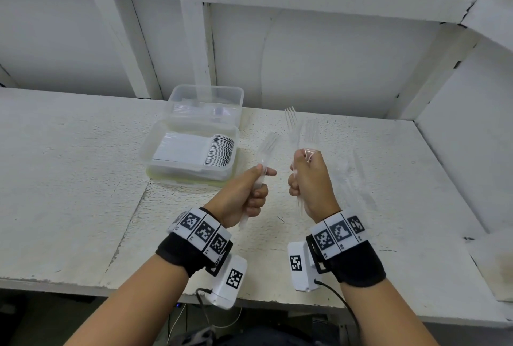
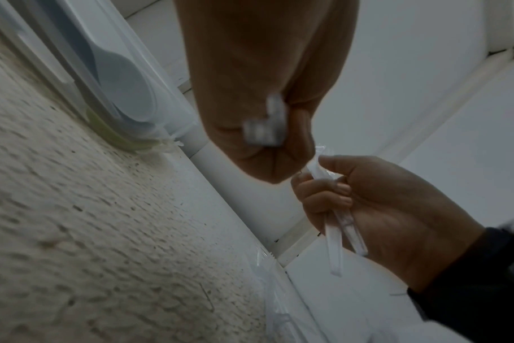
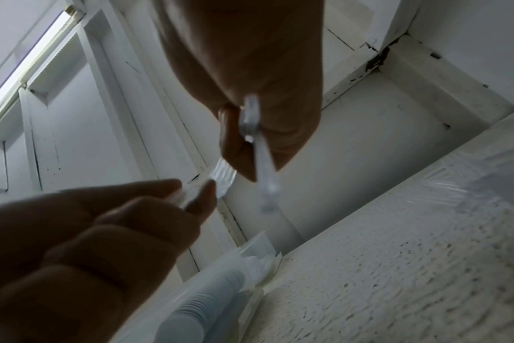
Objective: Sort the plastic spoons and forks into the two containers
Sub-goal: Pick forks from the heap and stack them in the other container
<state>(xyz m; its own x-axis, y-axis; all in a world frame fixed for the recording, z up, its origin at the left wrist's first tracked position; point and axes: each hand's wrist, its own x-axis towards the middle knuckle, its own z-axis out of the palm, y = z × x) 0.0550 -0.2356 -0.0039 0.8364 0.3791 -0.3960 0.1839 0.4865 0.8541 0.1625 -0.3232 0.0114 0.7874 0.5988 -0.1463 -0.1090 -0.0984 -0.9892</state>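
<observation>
Clear plastic everywhere on this one! The left hand [image 1: 245,193] is fisted round the handle of a single clear plastic fork [image 1: 265,152], tines up and tilted toward the far side, thumb pressed along the stem. Just beside it, not touching, the right hand [image 1: 309,180] is curled tight round a small bunch of clear plastic forks [image 1: 298,127], tines fanning upward above the knuckles and handle ends poking out below the fist. Both hands hover above the rough white table [image 1: 83,179]. To the left, the near clear rectangular plastic container [image 1: 145,151] holds a neat row of white plastic spoons [image 1: 219,150], bowls to the right. Directly behind it, touching, sits the far clear plastic container [image 1: 238,93]; its contents are too faint to name. More clear cutlery [image 1: 349,176] lies loose on the table right of the right hand.
</observation>
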